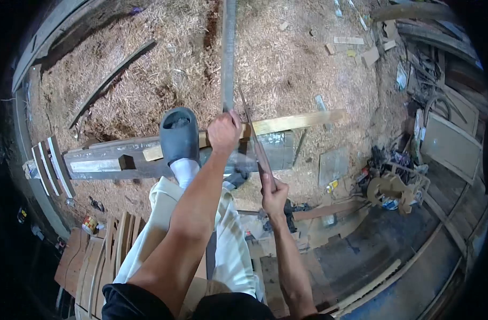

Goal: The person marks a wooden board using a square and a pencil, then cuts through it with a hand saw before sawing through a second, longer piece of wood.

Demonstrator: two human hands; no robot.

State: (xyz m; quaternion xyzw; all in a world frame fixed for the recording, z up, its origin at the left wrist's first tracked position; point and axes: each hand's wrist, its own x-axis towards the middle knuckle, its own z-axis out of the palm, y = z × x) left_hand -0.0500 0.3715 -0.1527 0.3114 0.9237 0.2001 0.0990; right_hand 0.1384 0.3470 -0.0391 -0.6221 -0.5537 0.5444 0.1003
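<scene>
My left hand is closed around the near end of a long grey wooden strip that runs away to the top of the view. My right hand grips a long, narrow, dark tool, partly blurred, whose thin end points up beside the strip; its exact kind I cannot tell. Beneath my left hand a pale wooden board lies crosswise over a dark wooden beam. My foot in a dark clog rests on the pale board and the beam.
Shavings cover the ground. A curved dark strip lies at upper left. Wood slats stand at lower left, with a colourful can nearby. At right are a brown ring-shaped piece and a framed panel.
</scene>
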